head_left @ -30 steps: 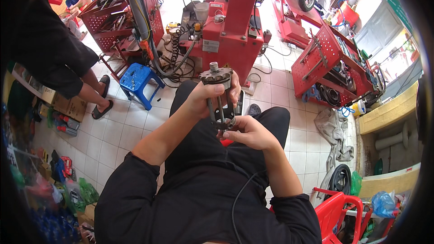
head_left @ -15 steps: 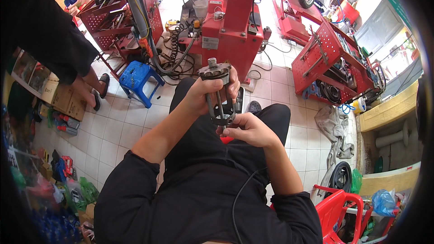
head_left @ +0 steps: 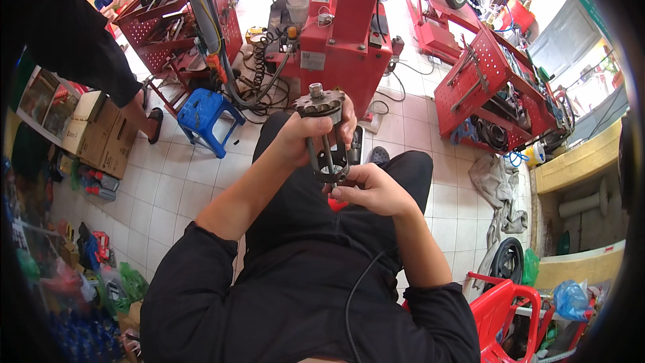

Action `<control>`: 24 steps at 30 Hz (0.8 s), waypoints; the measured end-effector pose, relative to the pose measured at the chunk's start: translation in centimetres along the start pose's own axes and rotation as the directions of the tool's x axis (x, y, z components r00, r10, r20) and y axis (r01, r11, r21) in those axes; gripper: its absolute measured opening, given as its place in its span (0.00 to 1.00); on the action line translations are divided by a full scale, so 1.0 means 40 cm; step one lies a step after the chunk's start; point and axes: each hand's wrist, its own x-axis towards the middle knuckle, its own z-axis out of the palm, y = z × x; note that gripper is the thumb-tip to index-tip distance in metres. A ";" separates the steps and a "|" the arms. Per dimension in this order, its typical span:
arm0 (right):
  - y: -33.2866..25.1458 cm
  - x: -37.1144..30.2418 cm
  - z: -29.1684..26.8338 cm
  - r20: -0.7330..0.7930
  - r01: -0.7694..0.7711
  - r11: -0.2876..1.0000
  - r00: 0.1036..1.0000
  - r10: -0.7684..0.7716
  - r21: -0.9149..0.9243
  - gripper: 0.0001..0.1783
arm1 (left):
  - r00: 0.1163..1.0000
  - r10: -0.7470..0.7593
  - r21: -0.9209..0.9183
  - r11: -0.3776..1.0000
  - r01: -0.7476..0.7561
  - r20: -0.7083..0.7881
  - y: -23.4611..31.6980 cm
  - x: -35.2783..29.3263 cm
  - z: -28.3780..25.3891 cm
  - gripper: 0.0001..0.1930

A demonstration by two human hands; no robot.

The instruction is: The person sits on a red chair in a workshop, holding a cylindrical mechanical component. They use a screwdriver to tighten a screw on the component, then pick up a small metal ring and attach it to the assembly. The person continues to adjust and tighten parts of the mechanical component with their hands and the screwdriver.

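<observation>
Between my hands, above my lap, is a metal cage-like tool (head_left: pixel 318 103) with a scalloped disc and a hex bolt head on top. Rods run down from the disc to a dark ring at its lower end. My left hand (head_left: pixel 299 137) is closed round the upper part, thumb just under the disc. At the lower end, my right hand (head_left: pixel 373 189) pinches a rod tip or small fastener by the ring; its fingers partly hide the piece. A small red thing (head_left: pixel 336 204), partly covered, shows just beneath.
Ahead stands a red machine (head_left: pixel 336 60) with hoses around it. A blue stool (head_left: pixel 205 117) is left, near a standing person (head_left: pixel 77 44) and cardboard boxes (head_left: pixel 101 133). A red tool cart (head_left: pixel 494 91) stands right; a red plastic chair (head_left: pixel 504 312) is near right.
My hands and the tool stay almost in place, with the tool tilted very slightly. The standing person on the left has shifted leftward.
</observation>
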 end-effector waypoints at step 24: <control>-0.035 0.002 -0.017 -0.131 -0.116 0.981 0.987 0.095 -0.157 0.42 | 0.993 0.022 0.676 0.731 -0.093 0.113 0.018 -0.005 0.040 0.23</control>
